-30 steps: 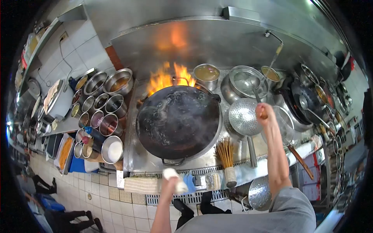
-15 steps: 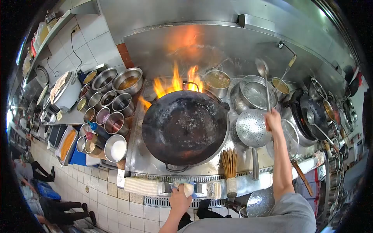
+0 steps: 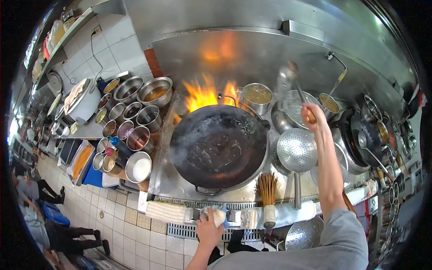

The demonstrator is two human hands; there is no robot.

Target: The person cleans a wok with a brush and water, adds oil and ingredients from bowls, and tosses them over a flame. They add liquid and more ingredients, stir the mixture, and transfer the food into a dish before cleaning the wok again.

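Note:
My right hand (image 3: 312, 115) is closed round the handle of a ladle (image 3: 293, 74), whose bowl is raised and blurred above the steel pot (image 3: 296, 105) of water. My left hand (image 3: 209, 228) rests on a bunched cloth (image 3: 219, 217) at the stove's front edge, fingers bent over it. Between and beyond my hands, a large dark wok (image 3: 220, 150) smokes lightly, with a wet sheen inside. Flames (image 3: 204, 94) rise behind it. A perforated strainer (image 3: 296, 148) lies to the wok's right, below my right hand.
Metal bowls with ingredients (image 3: 138, 137) crowd the left side. A bamboo brush (image 3: 267, 193) stands at the front edge. More woks (image 3: 360, 135) and pans are at the right. Another pot (image 3: 257, 94) sits behind the wok. People (image 3: 67, 238) appear at the lower left.
My right hand has moved up and away with the ladle, whose bowl shifted left. Light smoke now rises from the wok. The view has shifted slightly; my left hand stays on the cloth.

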